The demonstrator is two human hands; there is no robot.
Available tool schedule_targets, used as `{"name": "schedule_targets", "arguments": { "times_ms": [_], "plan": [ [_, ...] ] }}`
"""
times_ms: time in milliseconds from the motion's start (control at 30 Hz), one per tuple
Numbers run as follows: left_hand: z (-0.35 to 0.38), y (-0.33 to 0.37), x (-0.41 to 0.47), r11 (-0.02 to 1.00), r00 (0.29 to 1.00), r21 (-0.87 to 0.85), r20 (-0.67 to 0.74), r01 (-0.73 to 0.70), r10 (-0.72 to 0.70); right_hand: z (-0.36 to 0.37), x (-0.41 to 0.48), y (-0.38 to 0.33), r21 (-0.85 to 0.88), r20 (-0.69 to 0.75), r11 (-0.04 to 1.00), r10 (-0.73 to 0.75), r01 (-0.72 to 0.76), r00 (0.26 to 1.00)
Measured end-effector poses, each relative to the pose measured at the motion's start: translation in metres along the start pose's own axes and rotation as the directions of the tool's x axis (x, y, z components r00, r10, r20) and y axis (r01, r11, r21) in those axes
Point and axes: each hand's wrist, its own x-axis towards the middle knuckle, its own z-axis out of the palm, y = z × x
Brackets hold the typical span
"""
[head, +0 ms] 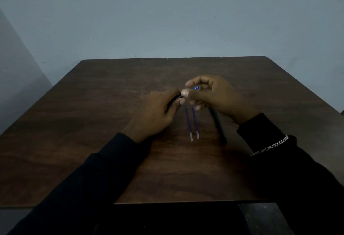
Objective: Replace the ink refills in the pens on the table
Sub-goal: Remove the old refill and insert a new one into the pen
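Observation:
My left hand (160, 112) is closed around a dark pen barrel (176, 98), most of it hidden in the fist. My right hand (216, 97) pinches the end of that barrel between thumb and fingers, and a small blue part (196, 87) shows between its fingertips. Two blue ink refills (192, 123) lie side by side on the brown table (111, 104) just below my hands, pale ends toward me. A second black pen (218, 126) lies on the table under my right wrist.
The table stands against a pale wall, its far edge behind my hands. A metal chain bracelet (271, 145) lies over my right sleeve. The light is dim.

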Motion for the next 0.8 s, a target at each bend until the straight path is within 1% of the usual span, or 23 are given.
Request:
{"name": "schedule_targets", "arguments": {
  "times_ms": [67,200,333,500,600,700,800],
  "plan": [
    [0.001,-0.002,0.001,1.0,1.0,0.018,-0.01,0.0,0.0,-0.001,0.0,0.001,0.003,-0.037,1.0,-0.001,0.001,0.999],
    [0.003,-0.004,0.001,1.0,1.0,0.002,-0.005,0.007,-0.007,-0.003,0.0,0.001,0.039,-0.039,0.997,-0.061,0.063,0.997],
    [0.002,-0.001,0.0,0.999,1.0,-0.044,-0.017,0.026,-0.027,-0.007,0.002,0.0,0.124,-0.096,0.989,-0.072,0.084,0.993],
    [0.002,0.001,0.0,0.993,0.995,-0.089,-0.056,0.073,-0.078,-0.011,0.0,-0.002,0.29,-0.119,0.953,-0.051,0.084,0.992],
    [0.002,0.002,0.0,0.99,0.991,-0.099,-0.081,0.1,-0.108,-0.013,0.0,-0.004,0.329,-0.159,0.941,-0.031,0.083,0.987],
    [0.003,0.001,0.0,0.99,0.986,-0.115,-0.132,0.087,-0.102,-0.02,-0.001,-0.008,0.383,-0.192,0.918,-0.028,0.101,0.981],
    [0.004,-0.003,0.0,0.989,0.985,-0.121,-0.138,0.087,-0.103,-0.035,-0.004,-0.007,0.401,-0.21,0.909,-0.028,0.112,0.977]
  ]
}}
